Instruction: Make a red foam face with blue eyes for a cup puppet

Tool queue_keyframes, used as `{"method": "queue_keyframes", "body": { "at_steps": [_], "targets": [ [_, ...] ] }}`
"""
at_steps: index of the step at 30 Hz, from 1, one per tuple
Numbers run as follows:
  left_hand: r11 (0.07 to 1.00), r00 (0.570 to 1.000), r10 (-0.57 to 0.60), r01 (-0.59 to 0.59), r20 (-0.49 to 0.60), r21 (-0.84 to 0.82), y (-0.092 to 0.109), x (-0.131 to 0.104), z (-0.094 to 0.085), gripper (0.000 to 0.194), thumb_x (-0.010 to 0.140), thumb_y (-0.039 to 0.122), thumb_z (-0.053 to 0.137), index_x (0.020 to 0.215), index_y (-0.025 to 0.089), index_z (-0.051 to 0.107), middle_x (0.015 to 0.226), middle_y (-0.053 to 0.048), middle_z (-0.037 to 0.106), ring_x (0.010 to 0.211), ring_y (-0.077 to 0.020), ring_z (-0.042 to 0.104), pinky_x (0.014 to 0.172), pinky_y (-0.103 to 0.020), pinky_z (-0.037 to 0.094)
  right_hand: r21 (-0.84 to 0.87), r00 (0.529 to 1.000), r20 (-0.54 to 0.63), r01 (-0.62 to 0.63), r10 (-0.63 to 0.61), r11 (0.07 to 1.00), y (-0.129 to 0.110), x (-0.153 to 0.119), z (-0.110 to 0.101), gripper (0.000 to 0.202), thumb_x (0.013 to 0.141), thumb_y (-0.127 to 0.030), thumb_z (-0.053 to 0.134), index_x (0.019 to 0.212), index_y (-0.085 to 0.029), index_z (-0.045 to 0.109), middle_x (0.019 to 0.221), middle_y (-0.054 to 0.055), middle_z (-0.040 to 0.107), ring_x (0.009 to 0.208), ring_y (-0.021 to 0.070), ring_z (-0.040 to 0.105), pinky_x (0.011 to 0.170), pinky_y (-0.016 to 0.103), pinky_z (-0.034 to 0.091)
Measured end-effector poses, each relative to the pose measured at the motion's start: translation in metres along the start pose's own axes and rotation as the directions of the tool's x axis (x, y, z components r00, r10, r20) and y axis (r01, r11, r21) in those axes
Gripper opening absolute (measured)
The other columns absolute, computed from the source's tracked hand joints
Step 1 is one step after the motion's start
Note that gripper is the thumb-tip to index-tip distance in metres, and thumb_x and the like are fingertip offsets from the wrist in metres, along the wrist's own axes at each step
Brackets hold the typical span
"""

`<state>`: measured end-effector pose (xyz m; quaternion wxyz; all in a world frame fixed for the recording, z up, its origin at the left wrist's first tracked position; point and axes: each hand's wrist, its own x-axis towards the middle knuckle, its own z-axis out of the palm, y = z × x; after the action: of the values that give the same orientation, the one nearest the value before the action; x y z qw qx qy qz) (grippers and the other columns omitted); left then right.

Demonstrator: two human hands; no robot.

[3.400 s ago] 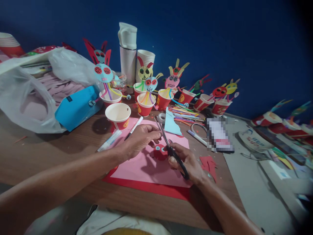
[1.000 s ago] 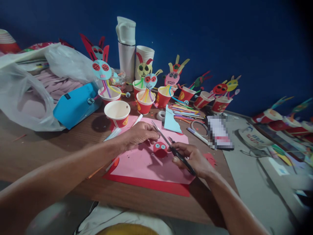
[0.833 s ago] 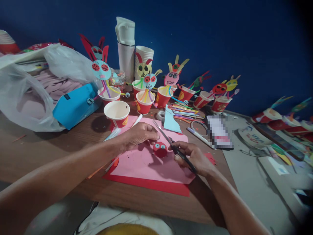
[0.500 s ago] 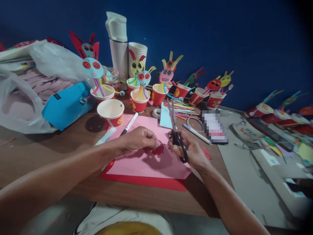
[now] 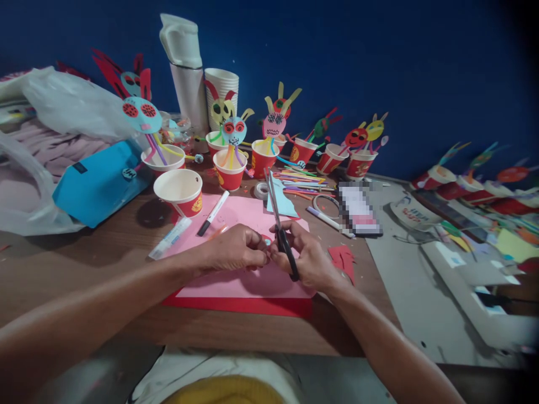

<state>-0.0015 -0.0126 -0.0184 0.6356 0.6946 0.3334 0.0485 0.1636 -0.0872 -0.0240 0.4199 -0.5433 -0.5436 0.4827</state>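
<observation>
My left hand (image 5: 236, 248) is closed in a pinch over the pink paper (image 5: 248, 285), holding a small red paper piece (image 5: 268, 240) with a pale spot on it. Most of that piece is hidden by my fingers. My right hand (image 5: 311, 257) grips a pair of black-handled scissors (image 5: 287, 252), blades pointing up and away from me. The fingertips of both hands meet around the red piece. A capped marker (image 5: 213, 213) and a glue-stick-like tube (image 5: 170, 238) lie left of my hands. Red paper scraps (image 5: 343, 262) lie just right.
An open paper cup (image 5: 179, 193) stands ahead, left of paper-faced figures in red cups (image 5: 229, 171). Pipe cleaners (image 5: 303, 180), a tape roll (image 5: 261, 191), light blue paper (image 5: 280, 199) and a phone (image 5: 361, 210) lie beyond my hands. A plastic bag (image 5: 25, 196) fills the left.
My right hand has moved left with the scissors, up against my left hand. The red piece now sits between both hands' fingertips. The view has shifted slightly.
</observation>
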Motion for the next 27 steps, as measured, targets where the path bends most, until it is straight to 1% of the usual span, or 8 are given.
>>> {"method": "queue_keyframes", "body": {
  "at_steps": [3, 6, 9, 12, 17, 22, 24, 27],
  "targets": [
    [0.996, 1.0, -0.029, 0.029, 0.01, -0.085, 0.002, 0.0, 0.0, 0.017, 0.063, 0.018, 0.054, 0.071, 0.013, 0.069, 0.06, -0.002, 0.065, 0.058, -0.0132, 0.058, 0.056, -0.022, 0.042, 0.02, 1.0, -0.006, -0.006, 0.006, 1.0, 0.002, 0.001, -0.001, 0.04, 0.067, -0.016, 0.065, 0.103, -0.019, 0.047, 0.075, -0.002, 0.056, 0.071, 0.0122, 0.055, 0.064, 0.024, 0.044],
    [0.98, 0.999, -0.046, 0.044, -0.005, -0.196, 0.002, 0.001, 0.0, 0.015, 0.061, 0.016, 0.052, 0.064, 0.014, 0.066, 0.056, -0.001, 0.063, 0.053, -0.0119, 0.056, 0.053, -0.021, 0.041, 0.067, 0.998, -0.052, -0.022, 0.025, 0.998, 0.004, 0.003, -0.001, 0.04, 0.065, -0.015, 0.064, 0.101, -0.019, 0.048, 0.073, -0.003, 0.055, 0.066, 0.0106, 0.053, 0.061, 0.023, 0.043],
    [0.96, 0.998, -0.032, 0.016, -0.053, -0.281, 0.001, 0.003, 0.002, 0.017, 0.058, 0.013, 0.051, 0.065, 0.014, 0.066, 0.061, -0.002, 0.065, 0.054, -0.0103, 0.055, 0.054, -0.021, 0.041, 0.127, 0.991, -0.122, -0.033, 0.049, 0.991, 0.003, 0.004, 0.0, 0.038, 0.064, -0.014, 0.064, 0.098, -0.019, 0.048, 0.072, -0.004, 0.054, 0.064, 0.0094, 0.052, 0.06, 0.022, 0.042],
    [0.938, 0.995, -0.035, 0.001, -0.091, -0.347, 0.0, 0.005, 0.005, 0.012, 0.06, 0.014, 0.055, 0.065, 0.013, 0.065, 0.065, -0.002, 0.065, 0.054, -0.0096, 0.055, 0.055, -0.021, 0.041, 0.176, 0.982, -0.177, -0.039, 0.071, 0.984, 0.003, 0.004, 0.002, 0.04, 0.062, -0.015, 0.065, 0.098, -0.019, 0.048, 0.07, -0.005, 0.054, 0.064, 0.0098, 0.052, 0.059, 0.021, 0.043],
    [0.923, 0.992, -0.048, -0.001, -0.118, -0.384, 0.0, 0.006, 0.009, 0.008, 0.065, 0.02, 0.061, 0.064, 0.012, 0.063, 0.061, -0.003, 0.064, 0.052, -0.0099, 0.054, 0.054, -0.022, 0.04, 0.183, 0.973, -0.222, -0.024, 0.065, 0.983, 0.004, 0.004, 0.007, 0.043, 0.062, -0.018, 0.066, 0.101, -0.02, 0.048, 0.07, -0.004, 0.055, 0.065, 0.0115, 0.054, 0.057, 0.022, 0.043],
    [0.915, 0.991, -0.035, -0.019, -0.126, -0.404, 0.0, 0.005, 0.01, 0.013, 0.066, 0.023, 0.064, 0.062, 0.012, 0.062, 0.061, -0.004, 0.063, 0.054, -0.0115, 0.056, 0.055, -0.024, 0.043, 0.158, 0.98, -0.197, -0.009, 0.04, 0.987, 0.004, 0.004, 0.009, 0.042, 0.064, -0.017, 0.067, 0.102, -0.019, 0.048, 0.068, -0.005, 0.055, 0.063, 0.0103, 0.052, 0.055, 0.021, 0.042],
    [0.912, 0.987, -0.054, -0.012, -0.149, -0.41, 0.0, 0.005, 0.009, 0.012, 0.065, 0.023, 0.066, 0.062, 0.012, 0.062, 0.059, -0.004, 0.063, 0.054, -0.0113, 0.055, 0.053, -0.023, 0.042, 0.141, 0.98, -0.195, -0.009, 0.037, 0.99, 0.004, 0.004, 0.006, 0.041, 0.065, -0.019, 0.067, 0.102, -0.02, 0.049, 0.07, -0.004, 0.056, 0.065, 0.0106, 0.053, 0.057, 0.021, 0.043],
    [0.912, 0.977, -0.094, 0.007, -0.191, -0.411, 0.001, 0.004, 0.008, 0.011, 0.066, 0.024, 0.066, 0.065, 0.013, 0.063, 0.054, -0.001, 0.06, 0.048, -0.0092, 0.051, 0.045, -0.02, 0.036, 0.095, 0.98, -0.197, -0.013, 0.032, 0.995, 0.004, 0.005, -0.007, 0.042, 0.066, -0.023, 0.069, 0.104, -0.02, 0.052, 0.074, -0.003, 0.058, 0.067, 0.0117, 0.055, 0.058, 0.023, 0.044]
  ]
}}
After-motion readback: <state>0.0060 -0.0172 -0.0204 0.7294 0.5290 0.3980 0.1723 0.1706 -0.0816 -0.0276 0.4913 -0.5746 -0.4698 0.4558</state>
